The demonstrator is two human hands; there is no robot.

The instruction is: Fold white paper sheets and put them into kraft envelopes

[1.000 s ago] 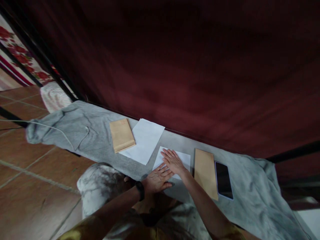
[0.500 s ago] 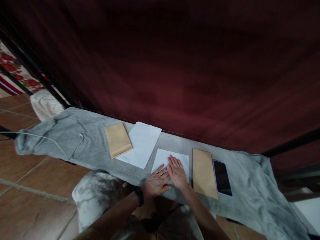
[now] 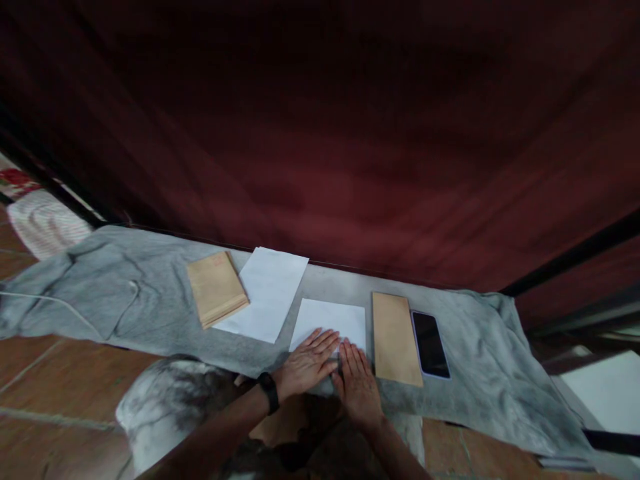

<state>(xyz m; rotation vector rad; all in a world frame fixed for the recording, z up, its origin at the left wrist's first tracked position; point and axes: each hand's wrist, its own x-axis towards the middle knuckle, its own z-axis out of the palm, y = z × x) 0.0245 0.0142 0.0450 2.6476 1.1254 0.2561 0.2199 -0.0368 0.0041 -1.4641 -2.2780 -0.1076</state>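
My left hand (image 3: 306, 363) lies flat with fingers spread on the near left edge of a folded white paper (image 3: 333, 320). My right hand (image 3: 357, 387) lies flat beside it, fingers stretched out over the paper's near edge. Both hands rest on a grey cloth (image 3: 150, 300) that covers a narrow table. A black watch sits on my left wrist. To the right of the paper lies a brown envelope (image 3: 395, 328), and to the left a larger white sheet (image 3: 265, 292).
A stack of brown envelopes (image 3: 216, 288) lies left of the white sheet. A black phone (image 3: 430, 343) lies right of the single envelope. A dark red curtain (image 3: 350, 153) hangs behind the table. A white cable (image 3: 55, 301) crosses the cloth at left. Tiled floor below.
My right hand has slid back from the middle of the folded paper to its near edge. My left hand stayed by the paper. The camera view has shifted to the right.
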